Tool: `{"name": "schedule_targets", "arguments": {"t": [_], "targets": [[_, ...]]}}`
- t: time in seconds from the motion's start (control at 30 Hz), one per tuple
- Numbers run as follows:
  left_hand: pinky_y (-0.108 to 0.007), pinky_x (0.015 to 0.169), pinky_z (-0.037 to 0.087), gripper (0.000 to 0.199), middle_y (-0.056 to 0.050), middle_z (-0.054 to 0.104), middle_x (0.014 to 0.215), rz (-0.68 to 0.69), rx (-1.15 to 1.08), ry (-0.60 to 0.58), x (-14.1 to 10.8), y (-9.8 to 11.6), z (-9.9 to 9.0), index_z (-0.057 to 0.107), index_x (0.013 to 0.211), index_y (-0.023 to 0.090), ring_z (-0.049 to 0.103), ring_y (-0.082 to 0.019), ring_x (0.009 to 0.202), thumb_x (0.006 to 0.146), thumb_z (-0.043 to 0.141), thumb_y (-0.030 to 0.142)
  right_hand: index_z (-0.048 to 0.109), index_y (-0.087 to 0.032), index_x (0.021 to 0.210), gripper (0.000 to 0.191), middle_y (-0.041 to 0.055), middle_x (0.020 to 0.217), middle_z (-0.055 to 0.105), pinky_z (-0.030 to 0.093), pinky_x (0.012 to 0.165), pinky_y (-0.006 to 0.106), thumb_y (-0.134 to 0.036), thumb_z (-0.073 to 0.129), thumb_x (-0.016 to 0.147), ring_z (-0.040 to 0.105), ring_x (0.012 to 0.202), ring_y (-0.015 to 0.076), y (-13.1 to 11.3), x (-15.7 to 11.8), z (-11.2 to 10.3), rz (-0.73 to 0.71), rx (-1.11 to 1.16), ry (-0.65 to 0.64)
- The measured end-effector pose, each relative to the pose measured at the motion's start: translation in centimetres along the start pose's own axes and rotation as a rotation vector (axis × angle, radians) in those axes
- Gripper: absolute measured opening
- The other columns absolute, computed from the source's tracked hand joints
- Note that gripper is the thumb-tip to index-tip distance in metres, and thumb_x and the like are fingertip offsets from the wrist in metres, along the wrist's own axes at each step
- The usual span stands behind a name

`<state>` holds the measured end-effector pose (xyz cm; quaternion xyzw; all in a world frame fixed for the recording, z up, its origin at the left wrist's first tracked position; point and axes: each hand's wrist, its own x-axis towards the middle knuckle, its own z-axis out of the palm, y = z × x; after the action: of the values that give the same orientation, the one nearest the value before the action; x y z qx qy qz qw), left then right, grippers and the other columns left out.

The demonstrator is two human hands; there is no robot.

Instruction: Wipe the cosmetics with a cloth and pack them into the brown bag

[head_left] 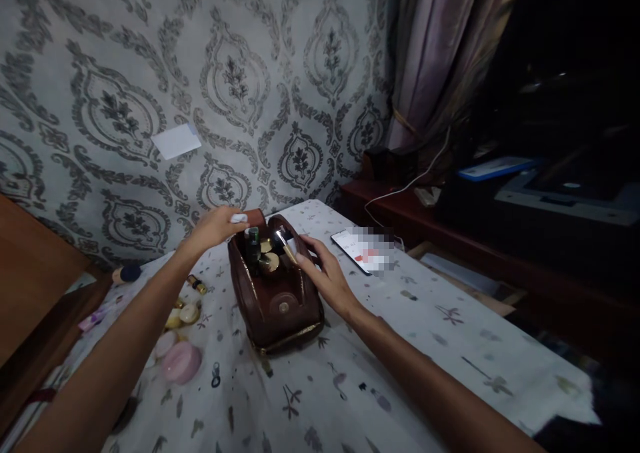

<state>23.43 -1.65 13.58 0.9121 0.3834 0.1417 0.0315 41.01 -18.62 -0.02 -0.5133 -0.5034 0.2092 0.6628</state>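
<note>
A brown leather-like cosmetic bag [280,316] with a gold zip stands unzipped on the patterned cloth. Inside it are a dark green bottle [253,245], round gold-topped containers [270,262] and what looks like a makeup brush [287,243]. My left hand [216,229] is closed at the bag's far left edge, by a brown flap [255,218]; a small white piece [239,218] shows at its fingertips. On the right side of the bag, my right hand [327,276] grips the wall, fingers outside and thumb inside near the brush's end.
Left of the bag lie a pink round jar [181,362], yellowish small jars [189,313] and a dark bottle with gold [197,284]. A lit phone [357,250] rests to the right. Beyond it, a white cable [415,180] runs along a dark red shelf.
</note>
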Motion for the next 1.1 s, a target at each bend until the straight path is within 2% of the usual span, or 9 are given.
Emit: {"name": "schedule_targets", "arguments": {"t": [0.13,0.4,0.47,0.57,0.67,0.77,0.93,1.03,1.1], "targets": [[-0.034,0.080,0.047,0.034,-0.007,0.076,0.100,0.055,0.348,-0.100,1.0,2.0,0.9,0.071,0.117,0.031,0.067,-0.030,0.099,0.089,0.056,0.044,0.058,-0.024,0.128,0.045,0.0097,0.134,0.060,0.046,0.105,0.044,-0.047,0.059,0.090,0.056,0.124,0.0262,0.2,0.0,0.0,-0.004,-0.018,0.003],[-0.033,0.080,0.047,0.032,-0.007,0.075,0.102,0.050,0.354,-0.152,0.8,2.4,0.8,0.073,0.113,0.032,0.067,-0.029,0.101,0.091,0.054,0.044,0.058,-0.024,0.129,0.048,0.0100,0.135,0.061,0.047,0.105,0.045,-0.052,0.059,0.089,0.057,0.123,0.0270,0.3,0.0,0.2,0.008,0.007,0.001],[-0.032,0.078,0.046,0.034,-0.006,0.074,0.102,0.032,0.282,-0.079,0.2,2.0,0.2,0.072,0.114,0.028,0.066,-0.027,0.099,0.092,0.052,0.043,0.059,-0.024,0.128,0.049,0.0100,0.134,0.061,0.047,0.104,0.046,-0.054,0.060,0.089,0.057,0.123,0.0274,0.4,0.0,0.1,0.008,0.009,0.012],[-0.030,0.074,0.045,0.032,-0.007,0.071,0.088,-0.005,0.052,0.134,-1.4,1.1,-0.8,0.072,0.101,0.017,0.063,-0.023,0.085,0.090,0.052,0.040,0.060,-0.024,0.129,0.049,0.0102,0.134,0.062,0.047,0.104,0.047,-0.053,0.060,0.089,0.057,0.125,0.0277,0.5,-0.1,-0.2,0.001,-0.006,0.027],[-0.027,0.071,0.044,0.027,-0.003,0.065,0.078,-0.015,-0.222,0.318,-4.4,0.1,-1.5,0.069,0.088,0.015,0.059,-0.019,0.076,0.087,0.055,0.037,0.063,-0.024,0.126,0.044,0.0108,0.133,0.062,0.048,0.103,0.048,-0.050,0.059,0.091,0.058,0.124,0.0277,-0.2,-0.2,-0.5,-0.039,-0.051,0.072],[-0.026,0.067,0.044,0.023,0.001,0.061,0.071,-0.088,-0.418,0.428,-8.9,-0.1,-1.1,0.066,0.086,0.017,0.056,-0.017,0.069,0.084,0.057,0.037,0.068,-0.025,0.119,0.034,0.0110,0.127,0.065,0.049,0.102,0.050,-0.044,0.057,0.094,0.059,0.122,0.0281,-1.8,-0.9,-0.7,-0.214,-0.161,0.121],[-0.027,0.066,0.047,0.018,0.000,0.068,0.079,-0.213,-0.552,0.391,-17.4,0.9,3.2,0.066,0.089,0.020,0.060,-0.018,0.071,0.086,0.057,0.036,0.071,-0.028,0.110,0.022,0.0092,0.114,0.071,0.050,0.099,0.050,-0.031,0.055,0.096,0.066,0.110,0.0270,-4.7,-2.4,-0.5,-0.485,-0.335,-0.035],[-0.030,0.076,0.051,0.014,-0.003,0.072,0.085,-0.185,-0.535,0.299,-21.6,1.9,6.7,0.065,0.087,0.022,0.067,-0.020,0.082,0.090,0.054,0.031,0.067,-0.028,0.120,0.027,0.0087,0.114,0.072,0.052,0.097,0.049,-0.028,0.054,0.096,0.065,0.111,0.0277,-5.0,-3.0,0.0,-0.572,-0.424,-0.202],[-0.031,0.077,0.052,0.013,-0.005,0.074,0.090,-0.089,-0.483,0.230,-24.0,2.5,8.7,0.065,0.092,0.023,0.069,-0.020,0.084,0.092,0.053,0.027,0.060,-0.028,0.130,0.035,0.0098,0.121,0.069,0.052,0.098,0.051,-0.029,0.055,0.096,0.063,0.116,0.0296,-4.7,-3.3,0.3,-0.608,-0.515,-0.304]]}}
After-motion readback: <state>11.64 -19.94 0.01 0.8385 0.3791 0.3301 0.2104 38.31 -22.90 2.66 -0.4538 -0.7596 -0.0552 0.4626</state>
